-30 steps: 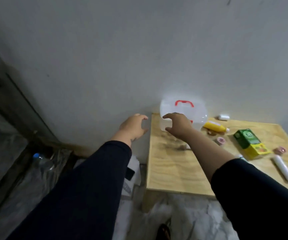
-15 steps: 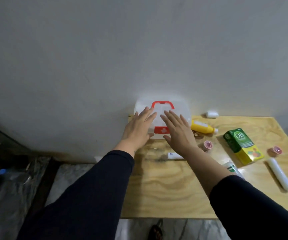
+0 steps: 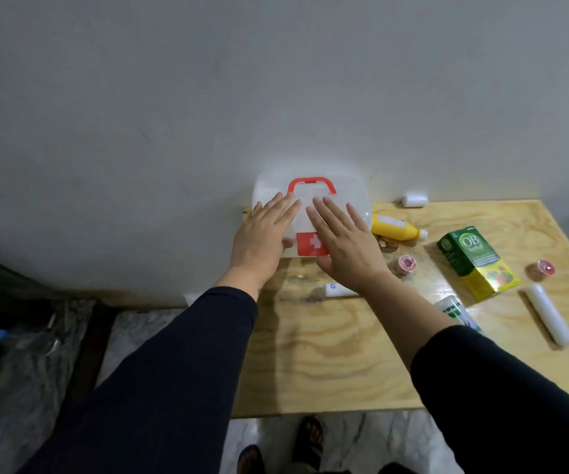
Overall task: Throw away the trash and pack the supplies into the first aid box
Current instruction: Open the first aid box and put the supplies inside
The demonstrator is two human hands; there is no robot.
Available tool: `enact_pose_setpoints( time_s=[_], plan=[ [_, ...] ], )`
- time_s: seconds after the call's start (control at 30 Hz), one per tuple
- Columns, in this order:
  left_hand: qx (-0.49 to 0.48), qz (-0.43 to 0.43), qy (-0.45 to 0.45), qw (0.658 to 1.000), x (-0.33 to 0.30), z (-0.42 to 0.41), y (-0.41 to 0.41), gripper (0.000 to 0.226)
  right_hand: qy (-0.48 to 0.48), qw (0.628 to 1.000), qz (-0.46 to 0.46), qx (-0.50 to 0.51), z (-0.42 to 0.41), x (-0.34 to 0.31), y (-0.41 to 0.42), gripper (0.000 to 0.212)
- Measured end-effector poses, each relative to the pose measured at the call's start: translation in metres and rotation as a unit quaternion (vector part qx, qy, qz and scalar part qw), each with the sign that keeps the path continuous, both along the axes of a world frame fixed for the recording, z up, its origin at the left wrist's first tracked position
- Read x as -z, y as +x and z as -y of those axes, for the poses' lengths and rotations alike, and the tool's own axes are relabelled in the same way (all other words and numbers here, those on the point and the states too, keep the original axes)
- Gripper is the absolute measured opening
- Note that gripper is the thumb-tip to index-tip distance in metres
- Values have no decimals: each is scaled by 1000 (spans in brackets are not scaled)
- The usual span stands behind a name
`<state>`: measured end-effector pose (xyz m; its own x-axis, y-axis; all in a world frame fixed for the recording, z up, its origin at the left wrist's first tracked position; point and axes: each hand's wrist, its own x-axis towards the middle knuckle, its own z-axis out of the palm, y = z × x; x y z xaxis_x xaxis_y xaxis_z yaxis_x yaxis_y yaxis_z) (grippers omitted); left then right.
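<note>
Scanning from the left side: the floor there has some dark clutter and crinkly plastic, too murky to say what it is. Then comes the left hand, flat and fingers spread, holding nothing, laid over the left part of the first aid box. That box is the translucent one with a red handle and a red cross label, standing at the back left corner of the desk right against the wall. The right hand is just beside the left one, also flat, open and empty, over the box's right half. So the box sits directly under and ahead of both hands, its long side running left to right along the wall, and neither hand is really closer; they flank the handle pretty evenly. I'd guess getting the lid open is next. Further right are a yellow bottle close beside the box, a green and yellow carton, and a white roll, all well apart from the hands.
</note>
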<state>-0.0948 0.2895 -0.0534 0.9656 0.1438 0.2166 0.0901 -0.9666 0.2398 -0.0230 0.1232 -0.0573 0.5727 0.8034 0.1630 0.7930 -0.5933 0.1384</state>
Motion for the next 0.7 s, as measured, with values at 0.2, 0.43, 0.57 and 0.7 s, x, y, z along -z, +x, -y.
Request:
enact_pose_setpoints(
  time_s=[0.2,0.43,0.57,0.7],
  plan=[
    [-4,6,10,1000,1,3,-10,69,37,999,27,-21,3,-7,-10,57],
    [0,-12,41,999,-8,7,-18,75,78,996,-24,-27,2,-18,-19,51],
    [17,-23,45,999,-17,4,-19,75,97,994,-44,-24,2,-27,-21,47],
    [48,-31,48,997,-38,-3,-19,70,127,990,-50,-25,3,-41,-18,46]
  ],
)
